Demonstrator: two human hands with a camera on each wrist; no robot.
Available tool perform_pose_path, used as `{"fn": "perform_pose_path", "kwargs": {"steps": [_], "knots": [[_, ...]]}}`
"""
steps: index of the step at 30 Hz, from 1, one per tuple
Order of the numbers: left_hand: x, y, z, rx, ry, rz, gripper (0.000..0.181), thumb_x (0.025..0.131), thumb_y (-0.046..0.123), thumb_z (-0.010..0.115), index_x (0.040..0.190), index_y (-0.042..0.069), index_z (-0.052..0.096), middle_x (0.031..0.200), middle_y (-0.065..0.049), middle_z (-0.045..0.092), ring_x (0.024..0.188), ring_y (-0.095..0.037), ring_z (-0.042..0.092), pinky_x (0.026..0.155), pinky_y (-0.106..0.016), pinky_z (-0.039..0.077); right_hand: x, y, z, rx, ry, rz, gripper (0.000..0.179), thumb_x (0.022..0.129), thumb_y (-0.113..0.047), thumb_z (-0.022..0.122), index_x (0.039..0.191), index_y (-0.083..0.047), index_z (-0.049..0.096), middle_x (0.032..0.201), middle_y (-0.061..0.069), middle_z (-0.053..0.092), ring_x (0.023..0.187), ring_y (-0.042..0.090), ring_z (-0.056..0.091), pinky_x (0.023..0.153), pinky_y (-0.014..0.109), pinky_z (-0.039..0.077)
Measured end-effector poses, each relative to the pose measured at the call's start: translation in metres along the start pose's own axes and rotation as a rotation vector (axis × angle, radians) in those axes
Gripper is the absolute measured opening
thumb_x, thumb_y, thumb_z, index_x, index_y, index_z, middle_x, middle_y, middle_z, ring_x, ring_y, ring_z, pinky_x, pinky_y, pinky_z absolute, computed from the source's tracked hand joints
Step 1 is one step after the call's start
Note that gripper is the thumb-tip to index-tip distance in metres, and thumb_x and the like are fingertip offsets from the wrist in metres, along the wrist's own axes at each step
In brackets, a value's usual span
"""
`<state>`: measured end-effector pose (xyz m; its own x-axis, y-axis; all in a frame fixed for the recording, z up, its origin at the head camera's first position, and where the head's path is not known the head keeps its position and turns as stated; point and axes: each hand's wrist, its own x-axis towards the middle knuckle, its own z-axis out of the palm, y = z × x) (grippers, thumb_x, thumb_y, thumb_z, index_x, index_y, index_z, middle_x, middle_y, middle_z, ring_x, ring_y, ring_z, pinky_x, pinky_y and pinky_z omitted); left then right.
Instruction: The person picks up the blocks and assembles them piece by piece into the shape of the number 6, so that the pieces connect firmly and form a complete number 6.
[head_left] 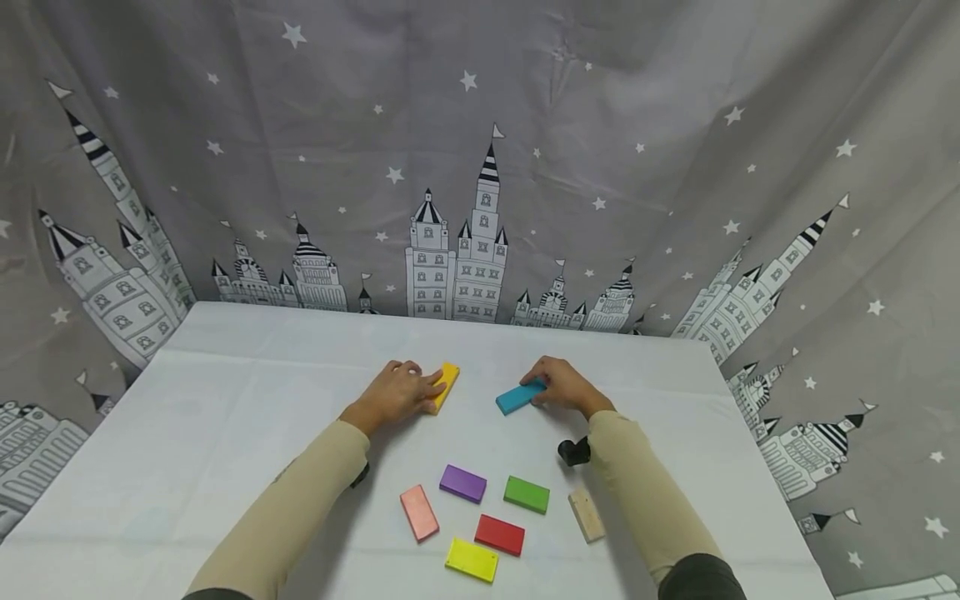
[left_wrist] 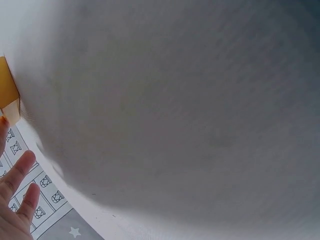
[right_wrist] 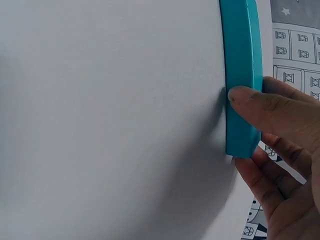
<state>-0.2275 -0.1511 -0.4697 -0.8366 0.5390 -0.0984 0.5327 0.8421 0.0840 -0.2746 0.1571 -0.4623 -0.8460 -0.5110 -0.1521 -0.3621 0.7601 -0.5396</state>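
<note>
My left hand [head_left: 401, 392] pinches an orange-yellow rectangular block [head_left: 448, 383] at the far middle of the white table, thumb and forefinger at its near side. In the left wrist view only part of that block [left_wrist: 7, 85] and some spread fingers [left_wrist: 22, 167] show at the left edge. To the right, a blue block [head_left: 516, 398] is held by my right hand [head_left: 566, 387]. The right wrist view shows the thumb on one long side of the blue block [right_wrist: 240, 60] and fingers behind it. The two held blocks are apart.
Nearer on the white table [head_left: 247, 400] lie separate blocks: purple [head_left: 462, 484], green [head_left: 527, 494], pink [head_left: 419, 512], red [head_left: 499, 534], yellow [head_left: 472, 560] and plain wood [head_left: 586, 515], the last beside the right forearm. A grey castle-print curtain [head_left: 555, 108] hangs behind.
</note>
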Motion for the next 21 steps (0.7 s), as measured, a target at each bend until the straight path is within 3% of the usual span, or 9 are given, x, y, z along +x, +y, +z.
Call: {"fn": "perform_pose_path", "kwargs": {"steps": [21], "knots": [[0.001,0.002,0.001,-0.023,-0.014,-0.025,0.049,0.086,0.044,0.051,0.132,0.025,0.046,0.140,0.005,0.040,0.117,-0.026,0.045,0.099,-0.048,0.031,0.045,-0.013,0.013,-0.058,0.132,0.094,0.033,0.074,-0.007,0.073,0.106,-0.013,0.069,0.104,0.008,0.053,0.098,0.021,0.048,0.090,0.035,0.040]]}}
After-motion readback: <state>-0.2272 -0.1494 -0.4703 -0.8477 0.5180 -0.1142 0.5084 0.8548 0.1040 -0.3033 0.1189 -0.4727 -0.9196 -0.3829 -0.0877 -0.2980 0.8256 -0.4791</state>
